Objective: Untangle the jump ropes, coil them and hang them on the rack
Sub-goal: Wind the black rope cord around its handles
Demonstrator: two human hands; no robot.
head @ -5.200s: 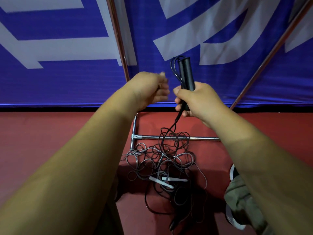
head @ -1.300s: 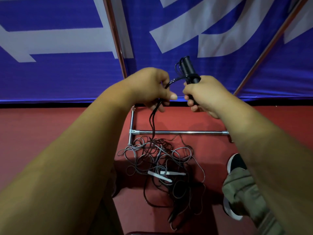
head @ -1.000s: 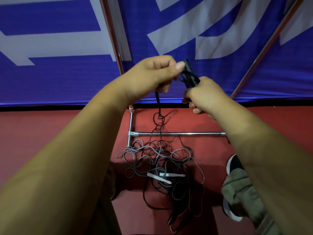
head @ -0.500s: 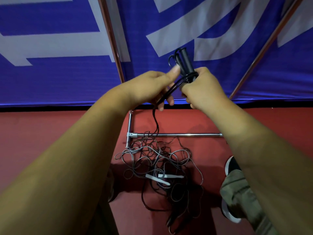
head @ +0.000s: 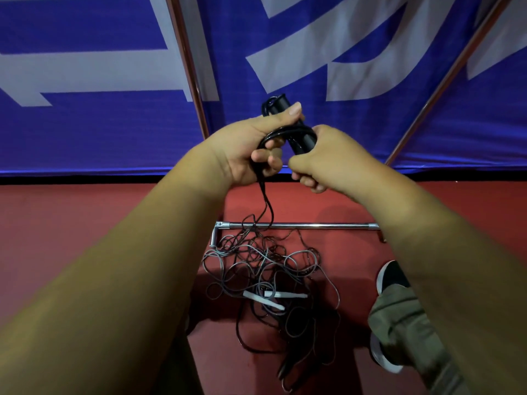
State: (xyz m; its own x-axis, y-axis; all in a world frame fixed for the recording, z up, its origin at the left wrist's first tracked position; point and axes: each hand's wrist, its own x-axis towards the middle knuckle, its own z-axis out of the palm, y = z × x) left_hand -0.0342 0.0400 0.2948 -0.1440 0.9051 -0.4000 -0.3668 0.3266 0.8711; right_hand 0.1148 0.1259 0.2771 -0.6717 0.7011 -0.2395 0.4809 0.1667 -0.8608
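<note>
shiny metal rack bar [head: 299, 225], matt black handles [head: 296, 132]

Black handles [head: 305, 141] tilted upright, cord [head: 264, 195] looped round, tangled ropes [head: 265, 269] heaped below

The left arm [head: 128, 280] and right arm [head: 456, 266] are bare from the wrists back to the near edge. The left hand [head: 248, 146] and right hand [head: 328, 155] are bare too, and the left thumbnail [head: 295, 110] is cut short. At the near right, creased olive-drab trousers [head: 405, 323] drape over a dark shoe [head: 392, 276] with a white sole rim.
</note>
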